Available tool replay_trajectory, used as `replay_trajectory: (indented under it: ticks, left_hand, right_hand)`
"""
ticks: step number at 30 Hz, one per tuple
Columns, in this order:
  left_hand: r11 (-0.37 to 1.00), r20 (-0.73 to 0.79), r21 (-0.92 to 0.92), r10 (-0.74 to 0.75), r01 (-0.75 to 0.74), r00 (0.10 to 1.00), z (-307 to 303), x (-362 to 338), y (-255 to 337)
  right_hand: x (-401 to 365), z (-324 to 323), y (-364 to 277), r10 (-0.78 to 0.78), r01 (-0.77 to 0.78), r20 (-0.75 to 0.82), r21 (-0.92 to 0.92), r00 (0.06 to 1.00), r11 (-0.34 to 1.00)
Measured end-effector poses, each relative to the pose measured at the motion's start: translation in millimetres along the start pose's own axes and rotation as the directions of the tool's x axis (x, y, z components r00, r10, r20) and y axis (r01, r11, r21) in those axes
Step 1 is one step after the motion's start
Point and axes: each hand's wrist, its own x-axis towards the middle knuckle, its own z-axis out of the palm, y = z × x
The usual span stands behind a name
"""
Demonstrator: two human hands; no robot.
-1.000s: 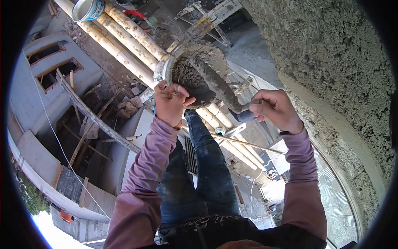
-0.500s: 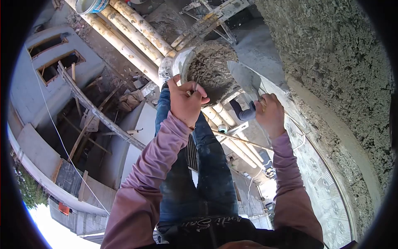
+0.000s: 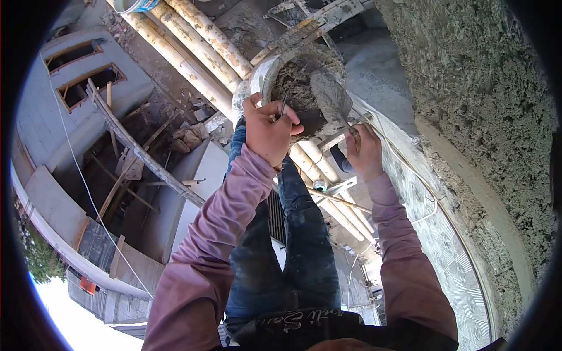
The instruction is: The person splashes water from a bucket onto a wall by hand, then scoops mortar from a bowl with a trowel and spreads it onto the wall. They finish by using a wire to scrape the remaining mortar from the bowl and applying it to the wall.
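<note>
My left hand (image 3: 269, 130) is closed round the thin wire handle of a bucket (image 3: 264, 77) of wet grey mortar (image 3: 297, 88). In my right hand (image 3: 365, 151) is the handle of a trowel (image 3: 331, 98). The trowel's blade is over the right side of the bucket opening, with grey mortar on it. My right fingers are wrapped round the grip.
Rough mortar covers the wall (image 3: 468, 88) at the right, with a smoother ledge (image 3: 474, 175) along it. Bamboo poles (image 3: 202, 44) run below the bucket. A second bucket (image 3: 136, 4) stands at the top left. A patterned panel (image 3: 442, 257) lies lower right.
My right hand has moved left with the trowel, and its blade has gone from beside the bucket to over the mortar. My left hand still holds the bucket.
</note>
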Motion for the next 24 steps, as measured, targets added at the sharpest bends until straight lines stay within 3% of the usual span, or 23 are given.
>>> replay_trajectory:
  ticks: [2,6,8,10,12,13,14,15,16,17,18,20,21,22,24]
  left_hand:
    - [1.0,-0.016,-0.003,0.022,-0.022,1.0,-7,3,2]
    - [0.997,-0.03,-0.078,-0.001,-0.001,1.0,-22,8,-6]
    - [0.997,-0.064,-0.084,-0.005,0.0,0.998,-29,10,-13]
    - [0.996,-0.084,-0.085,-0.006,-0.001,0.996,-32,10,-14]
    - [0.997,-0.096,-0.08,-0.003,-0.005,0.995,-35,7,-13]
    - [0.997,-0.095,-0.078,-0.012,0.004,0.995,-36,6,-12]
    - [0.997,-0.097,-0.076,-0.021,0.014,0.995,-37,4,-12]
    - [0.997,-0.104,-0.077,-0.03,0.022,0.994,-39,3,-12]
    - [0.999,-0.108,-0.038,-0.032,0.028,0.994,-43,3,-16]
    - [0.999,-0.114,-0.041,-0.019,0.014,0.993,-41,4,-15]
    - [0.999,-0.117,-0.043,-0.016,0.011,0.993,-38,0,-13]
    - [0.999,-0.106,-0.033,-0.018,0.015,0.994,-30,-8,-6]
    - [0.999,-0.101,-0.027,-0.019,0.016,0.995,-26,-11,-2]
    - [0.999,-0.089,-0.034,-0.012,0.009,0.996,-22,-15,1]
    - [1.0,-0.025,-0.006,-0.004,0.004,1.0,-15,-27,9]
  right_hand:
    - [14,-19,-25,-0.072,0.069,-0.048,-0.058,0.996,0.996]
    - [45,-82,-78,-0.106,0.091,0.18,0.092,0.978,0.992]
    - [64,-101,-69,0.041,-0.243,0.426,0.434,0.904,0.867]
    - [102,-122,-52,0.1,-0.486,0.646,0.454,0.757,0.747]
    - [131,-133,-33,0.219,-0.597,0.657,0.43,0.721,0.677]
    - [127,-134,-30,0.351,-0.51,0.404,0.409,0.845,0.757]
    - [116,-136,-30,0.423,-0.434,0.11,0.352,0.899,0.829]
    - [90,-151,-44,0.392,-0.362,-0.092,0.241,0.915,0.901]
    - [51,-169,-61,0.368,-0.343,-0.201,0.151,0.908,0.927]
    - [11,-176,-76,0.391,-0.361,-0.337,0.148,0.857,0.92]
    - [-23,-178,-83,0.438,-0.356,-0.395,0.265,0.808,0.896]
    - [-61,-172,-99,0.478,-0.457,-0.329,0.143,0.815,0.878]
    - [-62,-167,-104,0.507,-0.506,-0.219,0.063,0.834,0.86]
    - [-58,-156,-100,0.348,-0.37,-0.166,-0.13,0.923,0.92]
    - [-47,-117,-72,0.137,-0.143,-0.041,-0.223,0.99,0.964]
